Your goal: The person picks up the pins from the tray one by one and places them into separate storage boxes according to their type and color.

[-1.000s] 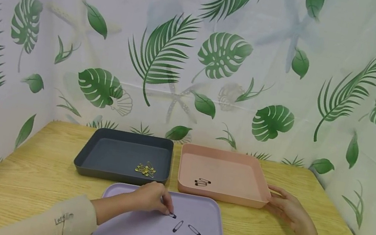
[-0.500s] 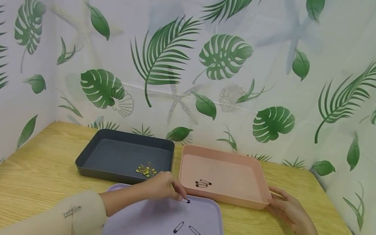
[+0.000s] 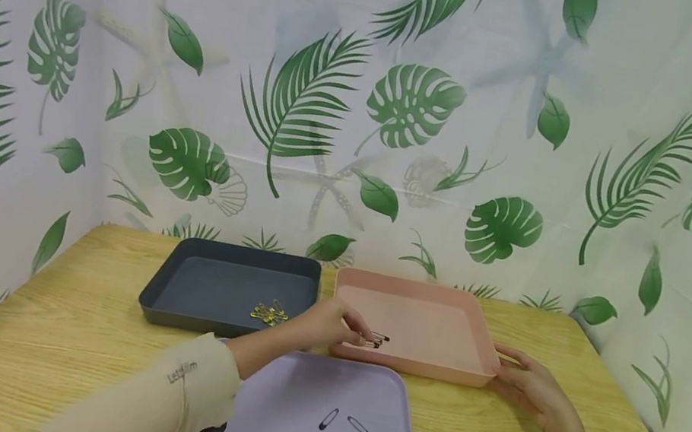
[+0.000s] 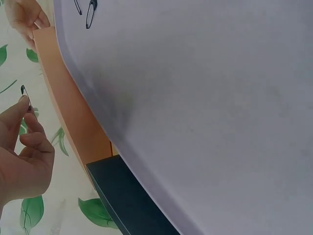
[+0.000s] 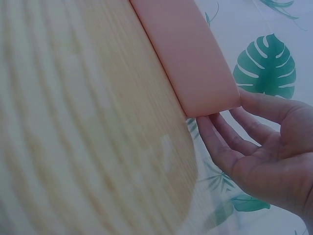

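My left hand is over the front left part of the pink tray. Between thumb and fingertips it pinches a black-ended safety pin, seen clearly in the left wrist view. A few black safety pins lie in that tray right by the fingertips, partly covered. My right hand touches the tray's right side near the front corner; in the right wrist view its extended fingers rest against the pink wall. Several black safety pins lie spread on the lilac tray in front.
A dark grey tray stands left of the pink one, with a small heap of gold safety pins in its front right corner. All the trays are on a wooden table. A leaf-patterned cloth hangs behind and at the sides.
My left hand has carried the pinched safety pin from the lilac tray, up and right, to the pink tray. The right hand has stayed at the pink tray's side.
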`<state>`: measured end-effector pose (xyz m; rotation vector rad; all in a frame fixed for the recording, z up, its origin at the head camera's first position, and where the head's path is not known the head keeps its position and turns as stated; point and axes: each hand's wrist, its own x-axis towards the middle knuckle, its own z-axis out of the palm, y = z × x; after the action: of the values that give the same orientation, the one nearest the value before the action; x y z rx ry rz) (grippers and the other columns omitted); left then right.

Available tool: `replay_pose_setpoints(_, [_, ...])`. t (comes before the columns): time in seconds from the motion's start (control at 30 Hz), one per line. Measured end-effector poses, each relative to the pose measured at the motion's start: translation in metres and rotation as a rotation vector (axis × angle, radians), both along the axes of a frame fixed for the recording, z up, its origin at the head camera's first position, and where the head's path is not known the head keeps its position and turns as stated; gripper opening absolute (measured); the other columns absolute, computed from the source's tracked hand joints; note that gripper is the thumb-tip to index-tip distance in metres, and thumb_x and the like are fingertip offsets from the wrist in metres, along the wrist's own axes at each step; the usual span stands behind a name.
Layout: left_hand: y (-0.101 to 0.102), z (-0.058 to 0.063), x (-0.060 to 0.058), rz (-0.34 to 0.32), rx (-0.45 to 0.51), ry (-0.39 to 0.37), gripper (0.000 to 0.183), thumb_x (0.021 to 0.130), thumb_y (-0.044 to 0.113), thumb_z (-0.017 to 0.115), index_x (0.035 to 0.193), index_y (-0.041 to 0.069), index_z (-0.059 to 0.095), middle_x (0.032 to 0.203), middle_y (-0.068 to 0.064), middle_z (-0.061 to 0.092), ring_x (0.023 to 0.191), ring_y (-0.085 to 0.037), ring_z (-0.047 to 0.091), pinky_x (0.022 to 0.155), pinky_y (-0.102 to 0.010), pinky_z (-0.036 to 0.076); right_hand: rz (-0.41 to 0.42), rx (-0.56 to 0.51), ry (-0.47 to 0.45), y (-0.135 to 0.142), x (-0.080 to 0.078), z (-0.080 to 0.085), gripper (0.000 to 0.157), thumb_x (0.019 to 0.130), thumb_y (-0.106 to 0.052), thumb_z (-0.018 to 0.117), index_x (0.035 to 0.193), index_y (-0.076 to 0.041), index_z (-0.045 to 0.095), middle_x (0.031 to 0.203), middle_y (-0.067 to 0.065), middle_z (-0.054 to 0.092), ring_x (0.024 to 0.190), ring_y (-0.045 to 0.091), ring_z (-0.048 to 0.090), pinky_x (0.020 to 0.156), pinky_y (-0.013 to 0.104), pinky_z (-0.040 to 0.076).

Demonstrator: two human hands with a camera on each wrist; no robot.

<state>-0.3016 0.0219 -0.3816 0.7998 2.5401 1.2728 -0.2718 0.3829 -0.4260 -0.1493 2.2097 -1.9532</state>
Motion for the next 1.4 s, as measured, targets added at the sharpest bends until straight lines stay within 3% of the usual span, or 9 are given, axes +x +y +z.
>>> replay_pose_setpoints(0.2, [0.012, -0.002, -0.010, 0.009, 0.053, -0.008, 0.010, 0.081, 0.000, 0.066, 0.087, 0.002, 0.074, 0.082, -0.005, 0.068, 0.066, -0.023, 0.056, 0.051, -0.019, 0.042, 0.000, -0.018, -0.007, 0.000, 0.001, 0.001, 0.062, 0.095, -0.006, 0.049, 0.141, 0.012, 0.013, 0.128, 0.018, 0.045, 0.100, 0.014, 0.057, 0.089, 0.035, 0.045])
replay_pose_setpoints(0.33, [0.018, -0.005, -0.016, 0.048, 0.096, -0.016, 0.010, 0.082, -0.002, 0.066, 0.087, 0.000, 0.074, 0.080, -0.007, 0.068, 0.063, -0.025, 0.056, 0.048, -0.019, 0.040, 0.001, -0.030, -0.006, 0.000, 0.000, 0.000, 0.061, 0.094, -0.005, 0.049, 0.141, 0.012, 0.013, 0.127, 0.016, 0.046, 0.100, 0.015, 0.057, 0.088, 0.035, 0.045])
replay_pose_setpoints(0.53, [0.025, -0.011, -0.024, 0.100, 0.115, -0.002, 0.011, 0.081, -0.002, 0.066, 0.087, 0.001, 0.074, 0.079, -0.004, 0.068, 0.075, -0.034, 0.060, 0.051, -0.019, 0.043, 0.004, -0.026, -0.002, 0.000, -0.001, -0.002, 0.061, 0.094, -0.005, 0.049, 0.141, 0.012, 0.013, 0.128, 0.018, 0.044, 0.100, 0.014, 0.057, 0.088, 0.034, 0.045])
replay_pose_setpoints(0.93, [0.029, -0.018, -0.037, 0.160, 0.097, -0.010, 0.008, 0.083, 0.003, 0.067, 0.087, 0.003, 0.074, 0.081, -0.003, 0.067, 0.081, -0.030, 0.061, 0.056, -0.021, 0.045, -0.006, -0.008, -0.002, 0.000, 0.000, -0.001, 0.060, 0.095, -0.006, 0.048, 0.141, 0.011, 0.013, 0.130, 0.022, 0.042, 0.100, 0.014, 0.057, 0.089, 0.035, 0.045])
replay_pose_setpoints(1.4, [0.033, -0.014, -0.038, 0.162, 0.088, 0.023, 0.009, 0.082, 0.000, 0.067, 0.088, 0.001, 0.073, 0.079, -0.006, 0.068, 0.079, -0.034, 0.061, 0.052, -0.020, 0.043, -0.015, 0.001, -0.012, 0.001, -0.002, -0.001, 0.061, 0.095, -0.007, 0.050, 0.141, 0.011, 0.015, 0.132, 0.024, 0.039, 0.100, 0.014, 0.057, 0.089, 0.035, 0.045])
